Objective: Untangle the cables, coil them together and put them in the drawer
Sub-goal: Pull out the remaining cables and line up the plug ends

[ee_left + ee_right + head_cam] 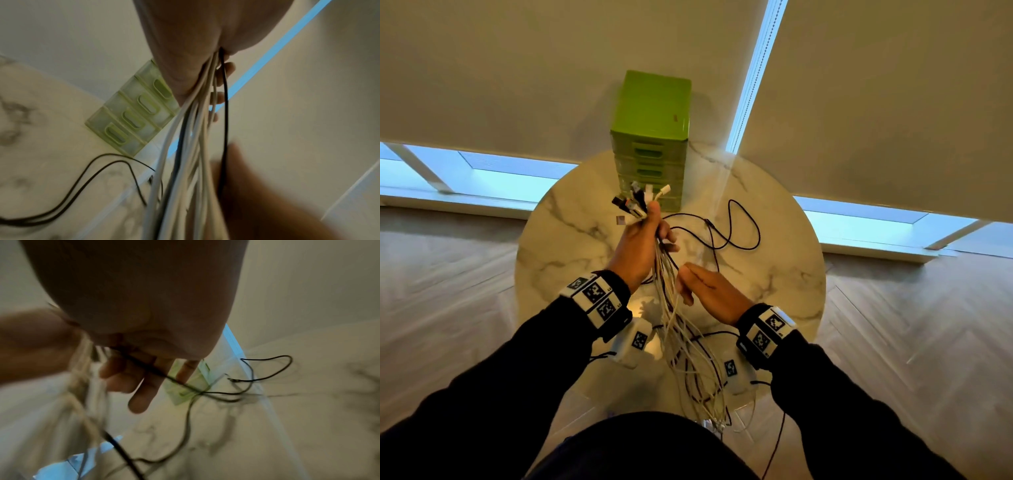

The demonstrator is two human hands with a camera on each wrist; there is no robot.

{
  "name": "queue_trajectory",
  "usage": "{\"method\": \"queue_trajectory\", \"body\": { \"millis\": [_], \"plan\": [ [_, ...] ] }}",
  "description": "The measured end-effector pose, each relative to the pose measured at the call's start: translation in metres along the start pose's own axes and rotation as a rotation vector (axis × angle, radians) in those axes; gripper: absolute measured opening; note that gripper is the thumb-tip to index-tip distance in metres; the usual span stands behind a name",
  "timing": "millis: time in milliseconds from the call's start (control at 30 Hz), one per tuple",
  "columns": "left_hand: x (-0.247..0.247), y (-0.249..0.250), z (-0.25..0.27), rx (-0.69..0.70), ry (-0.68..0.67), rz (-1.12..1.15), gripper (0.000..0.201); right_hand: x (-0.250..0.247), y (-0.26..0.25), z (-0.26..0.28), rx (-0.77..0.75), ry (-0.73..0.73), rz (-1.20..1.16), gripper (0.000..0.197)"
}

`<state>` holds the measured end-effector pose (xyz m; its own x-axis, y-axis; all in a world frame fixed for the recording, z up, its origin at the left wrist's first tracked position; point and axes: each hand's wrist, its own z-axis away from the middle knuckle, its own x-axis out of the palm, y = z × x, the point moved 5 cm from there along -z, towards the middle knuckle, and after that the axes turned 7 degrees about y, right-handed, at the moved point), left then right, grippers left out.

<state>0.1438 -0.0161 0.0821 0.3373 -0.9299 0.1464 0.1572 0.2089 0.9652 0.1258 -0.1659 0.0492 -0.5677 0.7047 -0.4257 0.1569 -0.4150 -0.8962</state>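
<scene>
My left hand [645, 236] grips a bundle of white and dark cables [678, 335] held upright above the marble table [571, 233], with the connector ends [640, 200] sticking out of the top of the fist. The strands [185, 146] hang from the fist down past the table's near edge. My right hand [705, 287] is just right of the hanging strands, and its thumb and forefinger seem to pinch a black cable [156, 371] that trails onto the table [743, 222]. The other fingers [139, 394] are loosely extended. The green drawer unit [650, 137] stands at the back with its drawers closed.
The black cable's loose loops [92, 175] lie on the tabletop to the right of the drawer unit [135, 116]. A small white piece [621, 220] lies left of my left hand. Roller blinds and a window sill are behind the round table, with wood floor all around.
</scene>
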Motion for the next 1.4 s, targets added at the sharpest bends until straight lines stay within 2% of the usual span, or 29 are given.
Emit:
{"method": "queue_trajectory", "body": {
  "millis": [100, 200, 300, 367, 433, 533, 600, 700, 800, 867, 967, 1067, 1200, 1300, 1367, 1400],
  "plan": [
    [-0.009, 0.031, -0.004, 0.032, 0.020, 0.229, 0.043, 0.009, 0.046, 0.001, 0.183, -0.165, 0.192, 0.064],
    [-0.029, 0.063, -0.010, 0.090, 0.032, 0.224, 0.044, 0.006, 0.079, 0.006, 0.326, -0.194, 0.352, 0.050],
    [-0.049, 0.080, -0.013, 0.140, 0.051, 0.157, 0.043, -0.011, 0.090, -0.002, 0.276, -0.066, 0.583, 0.041],
    [-0.057, 0.081, -0.012, 0.173, 0.087, 0.117, 0.043, -0.023, 0.088, -0.015, 0.268, 0.050, 0.733, 0.047],
    [-0.060, 0.074, -0.010, 0.189, 0.119, 0.037, 0.042, -0.033, 0.073, -0.033, 0.228, 0.197, 0.674, 0.049],
    [-0.057, 0.047, -0.008, 0.129, 0.155, -0.155, 0.049, -0.042, 0.022, -0.057, 0.091, 0.445, 0.346, 0.045],
    [-0.050, 0.028, -0.008, 0.090, 0.147, -0.265, 0.053, -0.037, -0.013, -0.068, 0.001, 0.512, 0.254, 0.043],
    [-0.038, 0.020, -0.007, 0.060, 0.143, -0.312, 0.050, -0.019, -0.047, -0.071, -0.092, 0.450, 0.247, 0.035],
    [-0.029, 0.024, -0.011, 0.061, 0.178, -0.256, 0.052, 0.000, -0.061, -0.063, -0.175, 0.316, 0.238, 0.028],
    [-0.024, 0.024, -0.013, 0.047, 0.189, -0.189, 0.049, 0.009, -0.066, -0.058, -0.207, 0.242, 0.235, 0.028],
    [-0.019, 0.024, -0.014, 0.048, 0.174, -0.111, 0.047, 0.007, -0.066, -0.054, -0.201, 0.208, 0.172, 0.034],
    [-0.021, 0.028, -0.019, 0.026, 0.195, 0.122, 0.043, 0.003, -0.046, -0.051, -0.146, 0.114, 0.062, 0.043],
    [-0.036, 0.052, -0.025, 0.005, 0.221, 0.386, 0.040, 0.004, 0.017, -0.040, -0.004, -0.070, 0.178, 0.054],
    [-0.058, 0.074, -0.032, 0.037, 0.237, 0.368, 0.040, -0.008, 0.064, -0.031, 0.109, -0.090, 0.316, 0.049],
    [-0.069, 0.083, -0.033, 0.083, 0.231, 0.329, 0.040, -0.018, 0.083, -0.035, 0.153, -0.117, 0.500, 0.037],
    [-0.071, 0.084, -0.033, 0.109, 0.223, 0.280, 0.041, -0.025, 0.086, -0.042, 0.160, -0.095, 0.613, 0.037]
  ]
}}
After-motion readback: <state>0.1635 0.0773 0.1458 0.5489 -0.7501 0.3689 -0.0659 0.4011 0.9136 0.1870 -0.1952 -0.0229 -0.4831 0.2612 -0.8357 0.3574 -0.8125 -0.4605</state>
